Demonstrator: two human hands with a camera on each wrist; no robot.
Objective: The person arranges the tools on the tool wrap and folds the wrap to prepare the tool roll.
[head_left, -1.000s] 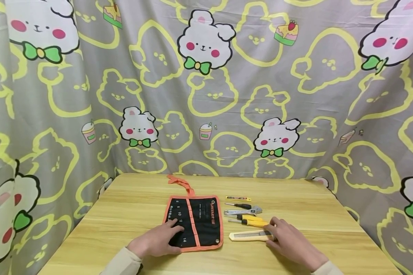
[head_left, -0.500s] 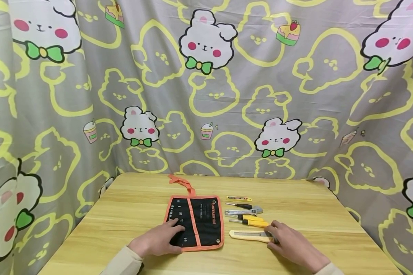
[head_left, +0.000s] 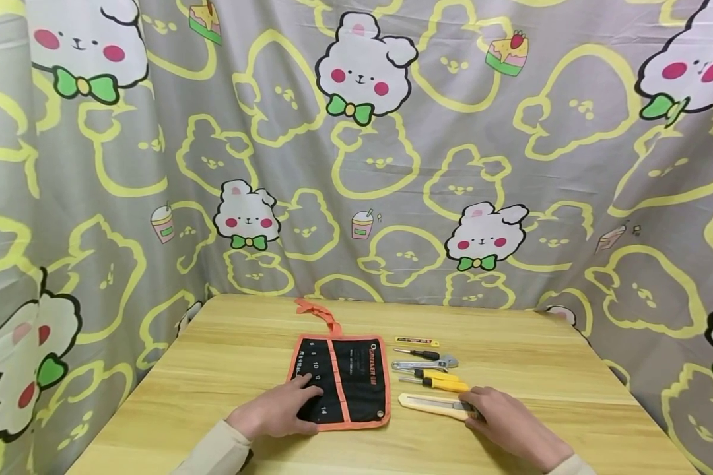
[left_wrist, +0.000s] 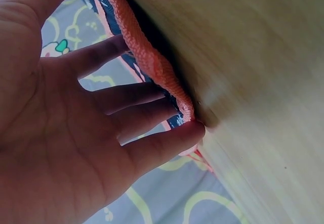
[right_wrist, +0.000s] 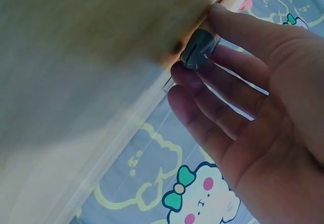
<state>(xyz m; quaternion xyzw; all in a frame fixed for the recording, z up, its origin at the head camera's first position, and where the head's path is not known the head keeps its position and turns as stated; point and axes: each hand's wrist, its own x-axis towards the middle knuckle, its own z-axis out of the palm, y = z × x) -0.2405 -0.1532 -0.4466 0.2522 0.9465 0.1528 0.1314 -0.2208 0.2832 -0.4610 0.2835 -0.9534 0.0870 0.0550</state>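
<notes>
Left hand (head_left: 276,409): fingers (left_wrist: 152,145) extended and spread, loosely bent at the tips, gripping nothing. They rest over the left edge of a black tool pouch (head_left: 361,386), tips at its orange edging (left_wrist: 144,54). Palm down, thumb at the pouch's near edge.

Right hand (head_left: 505,415): fingers grasping the right end of a yellow utility knife (head_left: 430,404); thumb on the near side, index on the far side. Right wrist view: dark grey knife end (right_wrist: 199,49) between thumb and fingers, the outer fingers loosely curved. Whether the knife is clear of the wood, cannot tell.

Both forearms enter from the lower edge, angled inward, in pale sleeves (head_left: 214,452).

Pouch lies flat on the wooden tabletop (head_left: 226,349), orange ties (head_left: 323,315) trailing from its far edge. Knife just right of it, the nearest in a column of tools. Beyond the knife: yellow-handled screwdrivers (head_left: 448,381), adjustable wrench (head_left: 423,364), black-handled screwdriver (head_left: 424,354), slim yellow case (head_left: 416,342). Rabbit-print curtain (head_left: 309,158) behind.
</notes>
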